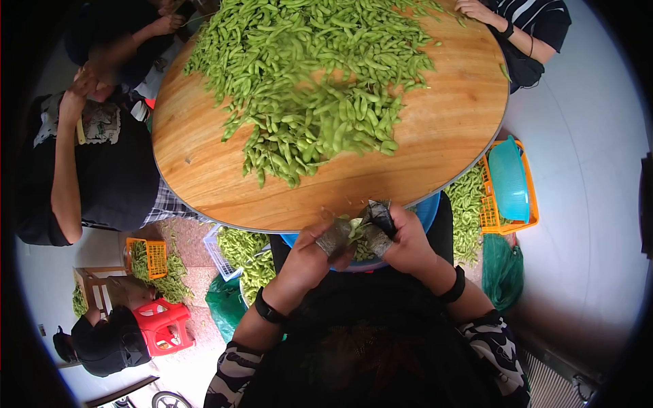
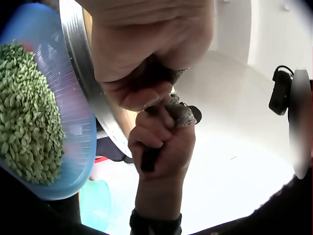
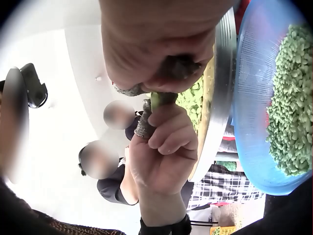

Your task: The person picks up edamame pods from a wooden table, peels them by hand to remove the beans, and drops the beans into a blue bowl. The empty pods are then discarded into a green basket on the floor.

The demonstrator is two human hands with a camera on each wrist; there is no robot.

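My two hands meet at the near edge of the round wooden table (image 1: 435, 129). My left hand (image 1: 337, 241), with a grey wrap on its thumb, and my right hand (image 1: 381, 231), with dark wraps on its fingers, both pinch one green edamame pod (image 1: 355, 228). The right wrist view shows the pod (image 3: 157, 100) between the right hand (image 3: 156, 49) above and the left hand (image 3: 164, 152) below. In the left wrist view the left hand (image 2: 146, 58) is above the right hand (image 2: 164, 142). Under them a blue basin (image 2: 73, 122) holds shelled beans (image 2: 29, 112).
A big pile of edamame pods (image 1: 313, 75) covers the table's far half. Other people sit at the left (image 1: 102, 156) and far right (image 1: 524, 27). An orange crate (image 1: 491, 214) with a teal basin (image 1: 510, 183) stands right; pods, an orange basket (image 1: 153, 255) and a red stool (image 1: 163, 326) lie left.
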